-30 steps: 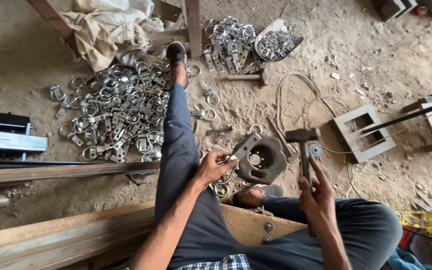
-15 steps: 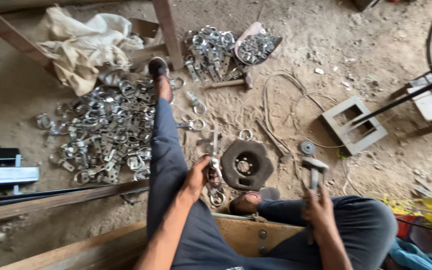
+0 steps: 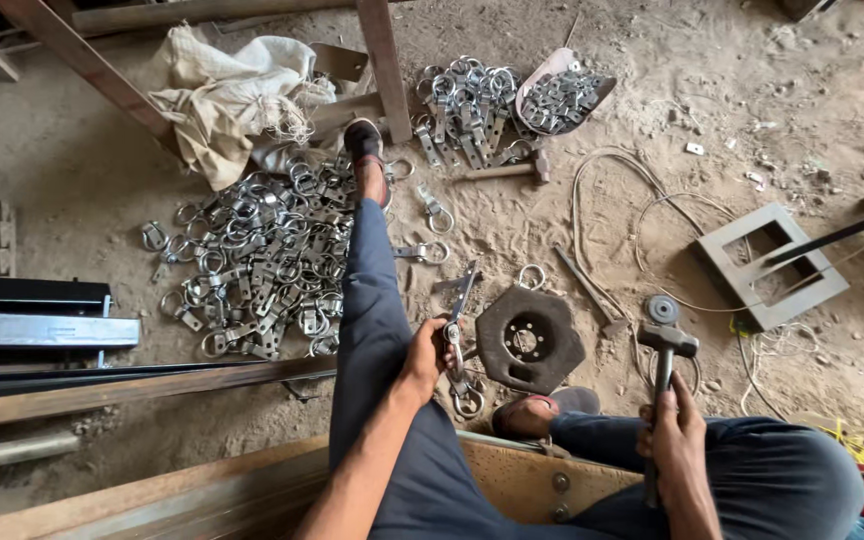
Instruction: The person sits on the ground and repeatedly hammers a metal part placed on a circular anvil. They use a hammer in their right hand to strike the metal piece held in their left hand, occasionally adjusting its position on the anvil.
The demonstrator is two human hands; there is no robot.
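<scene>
Here, seated worker on dirt floor: hammer in one hand, ring clamp in the other.

Left hand (image 3: 430, 352), centre frame, closed around a ring clamp (image 3: 458, 350), just left of the dark hexagonal steel block (image 3: 529, 340). Right hand (image 3: 674, 432), lower right, gripping hammer (image 3: 664, 362) handle, head upright. Pile of finished clamps (image 3: 257, 265) left of the outstretched leg; second heap (image 3: 467, 105) at upper centre.

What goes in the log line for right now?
left hand: holds metal strap | right hand: holds hammer | between: metal block
</scene>
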